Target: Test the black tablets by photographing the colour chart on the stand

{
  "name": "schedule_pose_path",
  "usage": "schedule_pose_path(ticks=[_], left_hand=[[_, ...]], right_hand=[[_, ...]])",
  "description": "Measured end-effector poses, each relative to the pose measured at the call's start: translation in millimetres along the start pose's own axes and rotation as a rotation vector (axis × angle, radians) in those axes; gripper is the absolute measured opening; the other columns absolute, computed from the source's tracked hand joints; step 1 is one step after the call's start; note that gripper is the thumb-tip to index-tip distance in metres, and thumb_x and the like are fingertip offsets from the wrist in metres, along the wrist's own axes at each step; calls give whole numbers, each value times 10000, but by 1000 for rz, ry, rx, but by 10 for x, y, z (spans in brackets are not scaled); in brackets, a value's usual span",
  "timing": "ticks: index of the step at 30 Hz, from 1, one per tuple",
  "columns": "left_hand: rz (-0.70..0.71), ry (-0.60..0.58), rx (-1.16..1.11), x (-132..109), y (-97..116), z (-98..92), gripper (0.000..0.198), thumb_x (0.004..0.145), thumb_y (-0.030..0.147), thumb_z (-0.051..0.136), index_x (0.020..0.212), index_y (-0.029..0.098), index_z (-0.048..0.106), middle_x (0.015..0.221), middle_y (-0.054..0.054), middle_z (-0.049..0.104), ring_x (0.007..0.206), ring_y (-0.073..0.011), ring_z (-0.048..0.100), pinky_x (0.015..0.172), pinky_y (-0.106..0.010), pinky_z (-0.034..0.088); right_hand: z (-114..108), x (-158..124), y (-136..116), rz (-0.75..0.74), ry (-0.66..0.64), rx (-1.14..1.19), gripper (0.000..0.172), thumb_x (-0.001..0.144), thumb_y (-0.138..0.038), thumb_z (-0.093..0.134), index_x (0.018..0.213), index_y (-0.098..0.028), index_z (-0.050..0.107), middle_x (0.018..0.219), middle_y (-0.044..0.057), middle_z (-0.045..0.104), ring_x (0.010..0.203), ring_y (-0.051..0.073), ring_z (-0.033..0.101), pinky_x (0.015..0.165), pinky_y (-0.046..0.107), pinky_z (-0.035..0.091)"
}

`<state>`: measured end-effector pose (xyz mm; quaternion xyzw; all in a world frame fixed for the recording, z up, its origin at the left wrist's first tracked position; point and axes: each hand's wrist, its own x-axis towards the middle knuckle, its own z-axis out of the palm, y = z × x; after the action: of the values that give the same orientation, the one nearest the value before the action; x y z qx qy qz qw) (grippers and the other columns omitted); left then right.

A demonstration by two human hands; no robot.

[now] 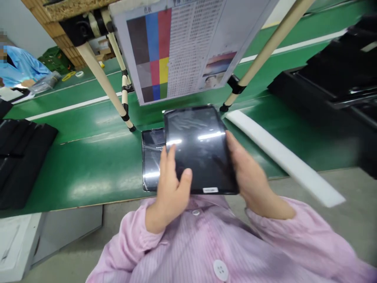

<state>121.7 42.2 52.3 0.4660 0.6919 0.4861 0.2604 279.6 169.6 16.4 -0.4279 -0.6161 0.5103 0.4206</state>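
A black tablet (203, 157) with a glossy, light-streaked screen is held up in front of me, a small white label at its near edge. My right hand (250, 177) grips its right edge, the fingers hidden behind it. On the left side my left hand (173, 188) lies against the tablet, thumb and fingers apart; whether any fingers reach underneath cannot be seen. Partly covered by the held tablet, a second tablet (151, 157) rests on the green bench (88, 169), its screen showing small text and a clear film on it.
A printed sheet with colour blocks (182, 55) hangs on a tube frame (259, 51) ahead. To the right, a white foam strip (282, 153) juts past the bench edge. Black trays (332, 90) are stacked at right, black foam pieces (23, 157) at left. A person in blue (23, 65) sits far left.
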Motion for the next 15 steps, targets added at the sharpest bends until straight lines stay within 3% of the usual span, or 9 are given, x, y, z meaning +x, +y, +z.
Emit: schedule_pose_path(ticks=[4,7,11,15], left_hand=[[-40,113,41,-80,-330,-503,587,983,386,492,1539,272,343,1663,-67,278,1551,-210,203,1271,-431,135],[-188,137,-28,7,-722,-713,619,967,424,521,1538,255,353,1651,-74,312,1539,-213,241,1266,-387,163],[-389,190,-296,205,-1123,-729,684,938,533,532,1532,231,376,1618,-95,378,1487,-246,363,1218,-390,302],[-416,132,-531,296,-1183,-584,719,921,612,499,1530,246,389,1502,-97,540,1317,-290,576,1084,-453,482]], right_hand=[[595,-58,71,104,-172,103,747,917,-709,461,1550,-321,385,1621,-41,288,1543,198,203,1298,417,92],[836,-17,218,124,-256,134,867,861,-767,501,1573,-300,342,1627,-22,263,1544,214,196,1297,418,94],[911,67,391,164,-229,147,942,813,-807,526,1585,-312,311,1648,-26,207,1556,225,153,1299,419,52],[938,124,415,236,-256,169,1024,741,-821,602,1575,-287,344,1656,18,186,1561,235,124,1293,410,5]])
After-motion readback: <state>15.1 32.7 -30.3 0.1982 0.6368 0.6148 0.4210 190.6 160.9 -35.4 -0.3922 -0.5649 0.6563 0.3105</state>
